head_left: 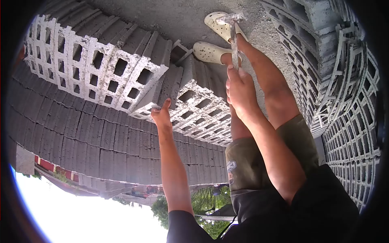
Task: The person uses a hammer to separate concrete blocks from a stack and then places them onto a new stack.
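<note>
Bent around the edge of a grey hollow concrete block (165,87), my left hand (162,116) grips it with thumb and a finger showing. This block leans between two rows of similar hollow blocks. My right hand (240,91) is closed around the handle of a hammer-like tool (234,48), whose head is crusted with pale material. The tool's head is near my cream clogs (211,52), apart from the blocks.
Block rows with open cells (97,60) stand at the left, and another hollow-block row (202,107) stands beside my legs. Taller block stacks (300,40) rise at the right. Grey ground (174,18) shows near my feet. Long stacked blocks (101,133) extend across the left.
</note>
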The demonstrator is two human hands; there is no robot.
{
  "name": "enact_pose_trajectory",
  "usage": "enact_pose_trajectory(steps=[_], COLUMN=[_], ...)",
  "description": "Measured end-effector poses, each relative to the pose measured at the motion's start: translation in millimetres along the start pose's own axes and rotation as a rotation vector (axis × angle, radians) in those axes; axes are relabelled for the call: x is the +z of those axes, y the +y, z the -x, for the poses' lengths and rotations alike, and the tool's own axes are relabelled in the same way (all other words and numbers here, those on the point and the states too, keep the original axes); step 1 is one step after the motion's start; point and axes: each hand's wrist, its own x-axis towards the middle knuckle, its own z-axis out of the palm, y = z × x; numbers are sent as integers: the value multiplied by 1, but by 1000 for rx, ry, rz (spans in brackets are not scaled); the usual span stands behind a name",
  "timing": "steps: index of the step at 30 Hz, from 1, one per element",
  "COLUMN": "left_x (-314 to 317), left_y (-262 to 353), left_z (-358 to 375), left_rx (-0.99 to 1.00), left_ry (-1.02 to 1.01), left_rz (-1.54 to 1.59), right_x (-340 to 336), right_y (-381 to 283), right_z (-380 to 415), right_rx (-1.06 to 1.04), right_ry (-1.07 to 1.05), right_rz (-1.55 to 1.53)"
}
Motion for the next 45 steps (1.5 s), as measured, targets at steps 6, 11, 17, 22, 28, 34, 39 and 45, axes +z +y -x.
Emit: enact_pose_trajectory(steps=[6, 11, 17, 22, 28, 34, 39, 45], left_x=[61, 68, 89, 141, 171, 156, 125, 96], left_y=[27, 3, -19, -32, -16, -16, -14, -15], left_z=[-16, -45, 48, 111, 43, 39, 66, 83], left_rx=[-61, -45, 461, 428, -20, -73, -19, 77], left_ry=[191, 206, 592, 329, 260, 157, 103, 2], left_rz=[-219, -280, -416, -538, -567, -458, -323, -42], right_x=[4, 21, -32, -44, -77, -64, -57, -53], right_y=[-2, 59, 81, 78, 76, 81, 58, 39], right_z=[21, -2, -18, -26, -59, -53, -48, -40], right_rx=[-71, -36, -71, -18, -47, 70, 330, -69], right_ry=[-212, -256, -307, -214, -272, -184, -289, -236], right_rz=[333, 410, 737, 731, 810, 662, 346, 325])
